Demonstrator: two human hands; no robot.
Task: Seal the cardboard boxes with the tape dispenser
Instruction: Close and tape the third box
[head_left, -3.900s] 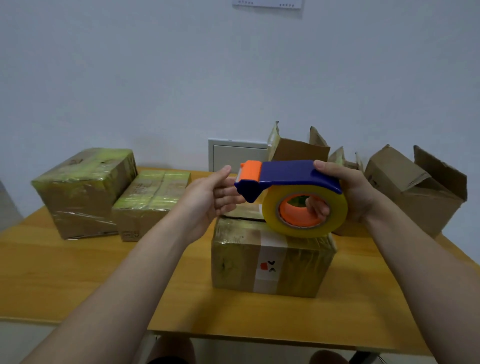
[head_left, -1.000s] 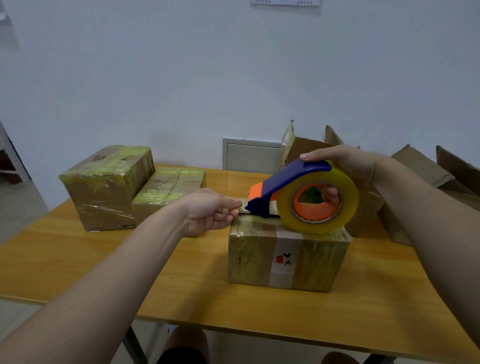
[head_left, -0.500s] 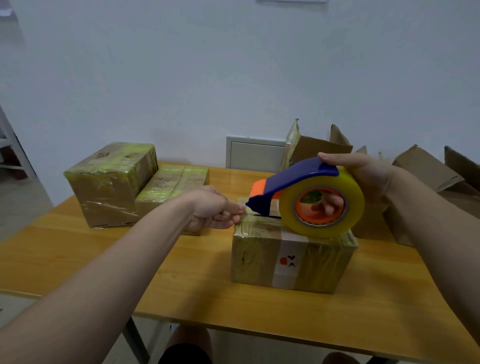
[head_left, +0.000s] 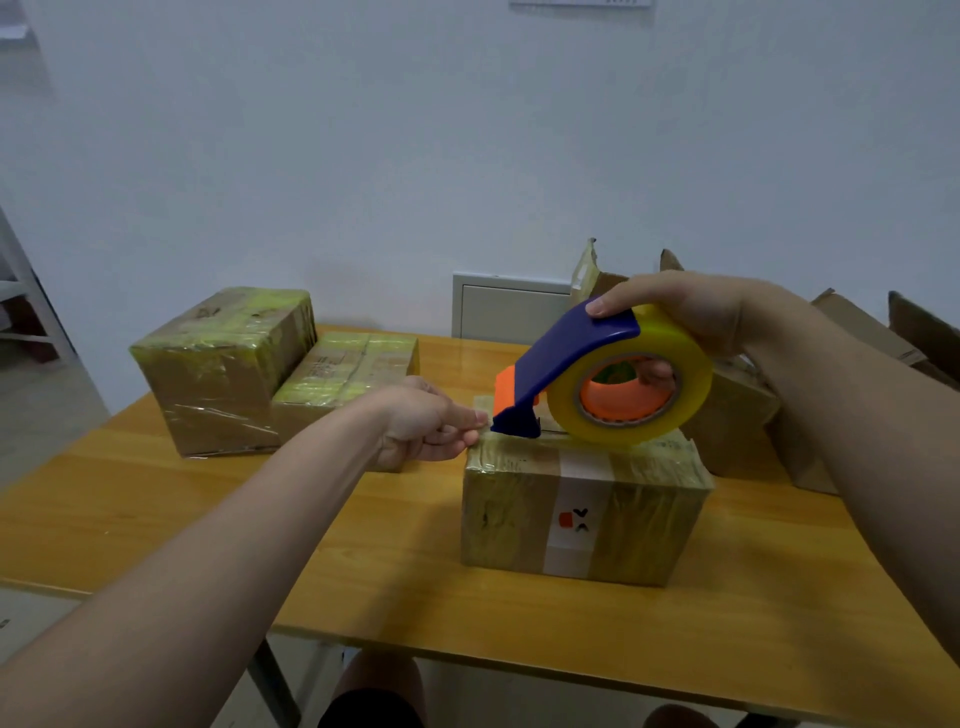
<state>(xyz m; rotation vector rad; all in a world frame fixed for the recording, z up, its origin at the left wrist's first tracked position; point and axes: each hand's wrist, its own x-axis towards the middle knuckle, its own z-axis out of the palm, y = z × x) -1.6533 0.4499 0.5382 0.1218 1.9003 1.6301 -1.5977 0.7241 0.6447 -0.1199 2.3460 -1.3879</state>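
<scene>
**Dispenser nose down on the middle box, tape end pinched**

Back left corner of the table (head_left: 156, 499): a tall taped box (head_left: 223, 374), and a low taped box (head_left: 353, 364) touching its right side. Neither has moved since the earlier frames.

The left hand (head_left: 421, 426) sits at the top left edge of the middle box (head_left: 582, 509). Its thumb and forefinger are closed together on the tape end (head_left: 482, 415), just at the dispenser's nose, in much the same spot as half a second ago.

The middle box stands near the table's front edge, closed and wrapped, with a white label on its front face.

The tape dispenser (head_left: 566, 358) is on top of that box. It is tipped further nose-down than before, and the blue tip now meets the box top near the left edge. The yellow roll (head_left: 685, 374) rests on the box top.

The right hand (head_left: 691, 312) is clamped on the dispenser, with one finger along the top of the blue handle and the others curled into the orange core.

Back right: open boxes (head_left: 737, 415).

Hard to read:
- The clear tape between fingers and nose barely shows.
- The cutter is hidden under the nose.
- The roll partly hides the fingers in the core.
- The left hand covers part of the low box.
- The right arm hides part of the open boxes, and the frame's right edge cuts them off.
</scene>
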